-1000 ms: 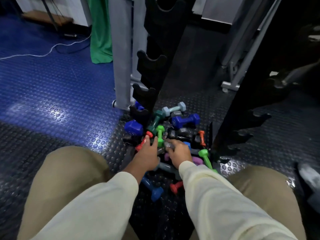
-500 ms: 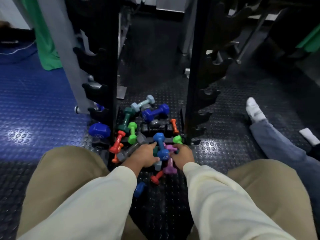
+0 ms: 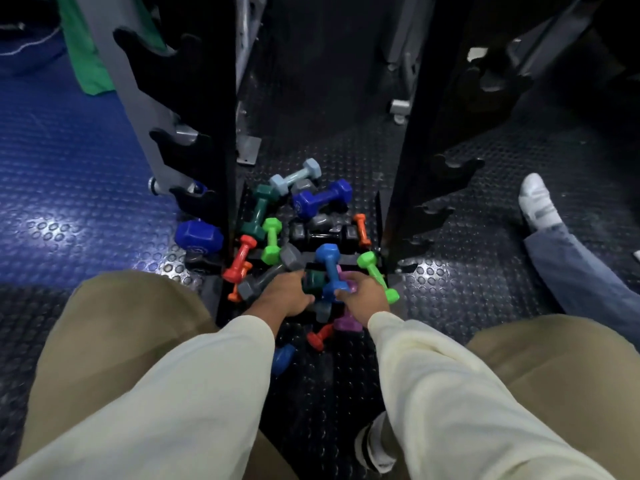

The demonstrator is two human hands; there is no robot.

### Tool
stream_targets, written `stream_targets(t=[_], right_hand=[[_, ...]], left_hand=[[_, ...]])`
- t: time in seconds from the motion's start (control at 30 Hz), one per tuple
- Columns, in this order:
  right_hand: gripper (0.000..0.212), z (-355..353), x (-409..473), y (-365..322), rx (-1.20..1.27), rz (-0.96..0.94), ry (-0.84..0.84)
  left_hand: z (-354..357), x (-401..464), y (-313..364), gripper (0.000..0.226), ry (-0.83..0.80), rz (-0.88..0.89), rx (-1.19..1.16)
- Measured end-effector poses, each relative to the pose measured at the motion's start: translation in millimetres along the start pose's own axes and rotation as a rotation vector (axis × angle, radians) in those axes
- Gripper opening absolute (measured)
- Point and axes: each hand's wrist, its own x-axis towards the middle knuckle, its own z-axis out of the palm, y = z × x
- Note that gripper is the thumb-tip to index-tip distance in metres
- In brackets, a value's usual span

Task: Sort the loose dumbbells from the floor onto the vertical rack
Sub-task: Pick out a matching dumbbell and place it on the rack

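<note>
From the head view, the dumbbells [image 3: 304, 237] lie heaped on the floor between the rack [image 3: 207, 140] uprights. The left hand [image 3: 285, 299] curls around the grey one [image 3: 268, 273], the right hand [image 3: 363, 294] around the blue one [image 3: 330, 266]. They look small, rigid and coated, likely light; the narrow handle is probably the best grip.

Floor, centre and right: black rubber [image 3: 346, 140] with raised round studs; upper left: blue rubber [image 3: 69, 161], same stud pattern. Rack uprights [image 3: 207, 98]: black. Centre pile: royal-blue dumbbell [image 3: 322, 199], pale grey-blue dumbbell [image 3: 294, 176], dark teal dumbbell [image 3: 258, 216], lime-green dumbbell [image 3: 271, 240], red dumbbell [image 3: 240, 259], orange dumbbell [image 3: 362, 230]. Sleeves [image 3: 207, 393]: cream. Trousers [image 3: 104, 323]: tan.
</note>
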Motion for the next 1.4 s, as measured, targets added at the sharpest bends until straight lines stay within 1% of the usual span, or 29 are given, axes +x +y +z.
stream_targets(t=[0.2, 0.37, 0.5, 0.6, 0.7, 0.77, 0.8, 0.87, 0.93, 0.97, 1.03, 1.1, 1.2, 1.27, 1.33, 1.4], right_hand=[[0.044, 25, 26, -13, -0.003, -0.011, -0.046], [0.045, 42, 52, -15, -0.025, 0.004, -0.008], [0.049, 55, 71, -27, -0.016, -0.059, -0.024], [0.051, 62, 88, -38, -0.038, -0.129, -0.066], [0.062, 72, 106, -51, -0.087, -0.165, -0.126], [0.071, 80, 115, -55, -0.108, -0.173, -0.198], [0.075, 84, 119, -56, -0.116, -0.189, -0.236], [0.083, 91, 125, -57, -0.145, -0.226, -0.286], [0.087, 96, 129, -57, -0.171, -0.247, -0.308], [0.087, 99, 131, -57, -0.181, -0.248, -0.31], [0.085, 103, 136, -57, -0.198, -0.251, -0.312], [0.082, 103, 140, -56, -0.209, -0.257, -0.317], [0.08, 100, 143, -53, -0.22, -0.268, -0.336], [0.08, 99, 143, -52, -0.209, -0.278, -0.334], [0.08, 99, 141, -52, -0.19, -0.281, -0.331], [0.079, 100, 140, -51, -0.177, -0.291, -0.325]], left_hand=[[-1, 22, -21, 0.066, 0.068, -0.043, -0.046], [-1, 50, -32, 0.051, 0.104, -0.115, -0.138], [0, 68, -40, 0.055, 0.143, -0.145, -0.205], [0, 76, -44, 0.054, 0.179, -0.149, -0.27], [6, 81, -59, 0.048, 0.163, -0.231, -0.249], [12, 85, -74, 0.043, 0.139, -0.28, -0.226], [14, 87, -81, 0.044, 0.124, -0.3, -0.241], [18, 94, -93, 0.055, 0.082, -0.371, -0.265], [20, 101, -105, 0.067, 0.068, -0.463, -0.295], [22, 104, -111, 0.068, 0.062, -0.491, -0.305], [26, 107, -119, 0.061, 0.042, -0.503, -0.33], [29, 107, -124, 0.061, 0.051, -0.514, -0.415], [34, 107, -129, 0.071, 0.092, -0.509, -0.596], [36, 108, -129, 0.074, 0.105, -0.516, -0.668], [36, 107, -124, 0.077, 0.09, -0.512, -0.693], [39, 111, -123, 0.086, 0.086, -0.512, -0.683]])
